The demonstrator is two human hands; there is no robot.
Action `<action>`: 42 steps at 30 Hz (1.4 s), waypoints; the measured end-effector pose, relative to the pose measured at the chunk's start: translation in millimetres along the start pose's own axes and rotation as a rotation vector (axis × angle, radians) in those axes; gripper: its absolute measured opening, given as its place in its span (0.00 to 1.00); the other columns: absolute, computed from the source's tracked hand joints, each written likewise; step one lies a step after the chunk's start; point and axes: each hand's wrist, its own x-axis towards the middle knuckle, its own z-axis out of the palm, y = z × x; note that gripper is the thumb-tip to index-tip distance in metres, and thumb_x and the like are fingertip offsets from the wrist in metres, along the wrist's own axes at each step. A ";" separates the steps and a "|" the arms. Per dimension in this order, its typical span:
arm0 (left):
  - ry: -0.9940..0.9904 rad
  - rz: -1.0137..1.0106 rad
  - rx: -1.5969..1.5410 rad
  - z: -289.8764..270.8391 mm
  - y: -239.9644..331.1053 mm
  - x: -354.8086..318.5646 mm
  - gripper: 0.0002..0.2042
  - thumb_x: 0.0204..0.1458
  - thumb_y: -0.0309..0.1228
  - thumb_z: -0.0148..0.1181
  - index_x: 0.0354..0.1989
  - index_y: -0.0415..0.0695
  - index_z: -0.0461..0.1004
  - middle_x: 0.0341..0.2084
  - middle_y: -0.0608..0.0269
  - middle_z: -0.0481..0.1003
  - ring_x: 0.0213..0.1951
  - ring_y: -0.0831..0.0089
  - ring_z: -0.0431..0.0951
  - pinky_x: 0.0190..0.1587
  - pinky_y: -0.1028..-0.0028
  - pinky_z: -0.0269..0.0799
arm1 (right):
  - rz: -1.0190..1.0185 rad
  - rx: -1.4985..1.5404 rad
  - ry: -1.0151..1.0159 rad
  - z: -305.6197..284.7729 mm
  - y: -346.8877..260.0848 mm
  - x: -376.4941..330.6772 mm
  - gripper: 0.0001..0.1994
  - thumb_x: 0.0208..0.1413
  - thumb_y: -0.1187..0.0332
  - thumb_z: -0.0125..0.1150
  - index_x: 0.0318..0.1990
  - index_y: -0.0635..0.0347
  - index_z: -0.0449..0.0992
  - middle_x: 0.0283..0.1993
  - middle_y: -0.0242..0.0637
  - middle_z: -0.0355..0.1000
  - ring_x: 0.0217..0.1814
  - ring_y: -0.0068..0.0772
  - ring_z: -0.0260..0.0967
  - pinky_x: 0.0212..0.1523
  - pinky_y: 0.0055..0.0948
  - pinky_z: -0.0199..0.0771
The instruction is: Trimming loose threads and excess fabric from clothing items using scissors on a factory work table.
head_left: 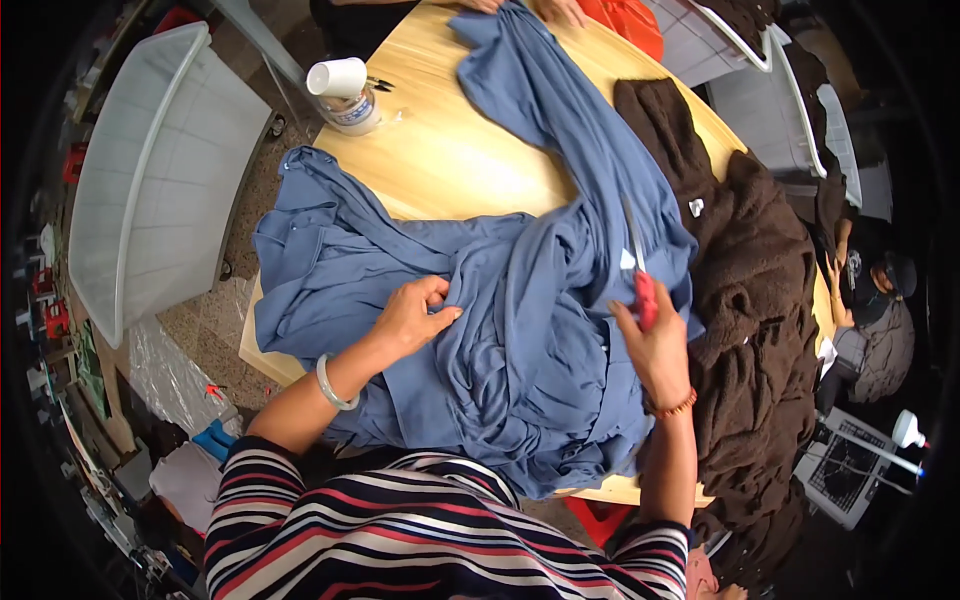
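Observation:
A large crumpled blue garment (510, 330) is heaped before me, with one long part stretching to the far side of the table. My left hand (408, 315) hovers at its left-middle folds, fingers half curled and thumb apart from them, nothing visibly held. In my right hand (655, 345) is a pair of red-handled scissors (646, 295), blades pointing away over the cloth's right side. A small white tag (628, 259) shows beside the blades. At the far edge, another person's hands (560, 10) are by the end of the blue cloth.
Dark brown fleecy fabric (750, 290) lies piled along the right of the wooden table (480, 165). A clear jar (355, 112) with a white cup (337, 77) on top stands far left. A big white bin (150, 180) is left of the table; a seated person (875, 310) is at right.

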 end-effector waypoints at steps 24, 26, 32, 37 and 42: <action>-0.667 -0.472 -0.956 155.3 33.2 -81.0 0.09 0.58 0.38 0.60 0.42 0.49 0.71 0.32 0.72 0.73 0.37 0.82 0.73 0.42 0.76 0.71 | 0.229 0.034 0.201 -25.4 120.2 -132.6 0.18 0.54 0.68 0.63 0.51 0.64 0.71 0.34 0.52 0.73 0.37 0.50 0.74 0.40 0.36 0.73; -0.650 -0.451 -0.984 159.3 36.3 -83.4 0.11 0.57 0.41 0.61 0.41 0.50 0.72 0.33 0.74 0.73 0.38 0.83 0.72 0.44 0.76 0.70 | 0.109 0.055 0.205 -31.0 116.4 -157.3 0.18 0.54 0.69 0.63 0.52 0.64 0.71 0.35 0.52 0.73 0.37 0.50 0.74 0.40 0.36 0.73; -0.363 -0.130 -0.947 188.1 17.0 -88.7 0.05 0.57 0.32 0.61 0.39 0.48 0.73 0.32 0.74 0.74 0.32 0.85 0.73 0.35 0.80 0.74 | -0.001 -0.084 -0.229 -54.4 63.3 -215.7 0.20 0.53 0.67 0.64 0.52 0.62 0.72 0.30 0.56 0.73 0.32 0.54 0.74 0.35 0.39 0.74; -0.360 -0.123 -0.876 193.4 -13.0 -78.7 0.05 0.59 0.27 0.58 0.42 0.45 0.72 0.36 0.68 0.77 0.37 0.79 0.78 0.41 0.73 0.78 | -0.107 -0.346 -0.508 -38.3 66.9 -265.0 0.17 0.54 0.58 0.61 0.46 0.58 0.75 0.20 0.53 0.71 0.24 0.53 0.73 0.28 0.46 0.72; -0.464 -0.119 -1.063 188.4 -25.9 -80.0 0.05 0.59 0.27 0.57 0.43 0.47 0.72 0.36 0.68 0.77 0.38 0.77 0.79 0.42 0.67 0.79 | -0.052 -0.354 -0.299 -46.1 60.2 -254.5 0.17 0.55 0.58 0.60 0.47 0.59 0.74 0.19 0.51 0.71 0.23 0.54 0.72 0.26 0.47 0.72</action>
